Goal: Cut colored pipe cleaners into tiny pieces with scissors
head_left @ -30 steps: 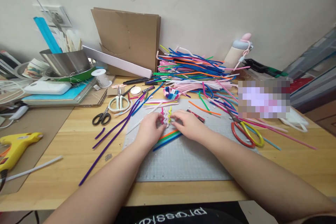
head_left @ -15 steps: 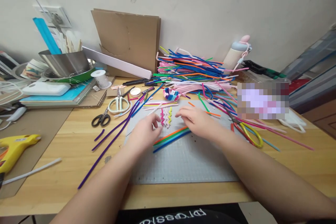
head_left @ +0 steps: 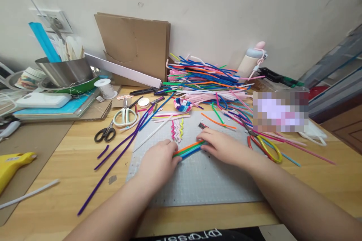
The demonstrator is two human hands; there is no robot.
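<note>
A flat row of orange, green, light blue and dark blue pipe cleaners (head_left: pixel 189 150) lies slantwise on the grey cutting mat (head_left: pixel 209 188). My left hand (head_left: pixel 160 160) is closed around its left end, thumb along the near edge. At the other end my right hand (head_left: pixel 222 144) grips the row between thumb and fingers, which hide its tip. Just beyond my left fingertips sit wavy pink, white and yellow pipe cleaner pieces (head_left: pixel 177 130). A small dark object with a label (head_left: pixel 202 125) lies beside my right fingers.
Behind the mat is a heap of loose pipe cleaners (head_left: pixel 203 75) and a coiled multicoloured piece (head_left: pixel 182 104). White scissors (head_left: pixel 125 115) and black scissors (head_left: pixel 105 134) lie left; yellow-handled pliers (head_left: pixel 270 148) lie right. A yellow glue gun (head_left: pixel 14 165) rests far left.
Both hands have come down and closed on the ends of the coloured row, from hovering near the wavy pieces. The camera view has shifted slightly.
</note>
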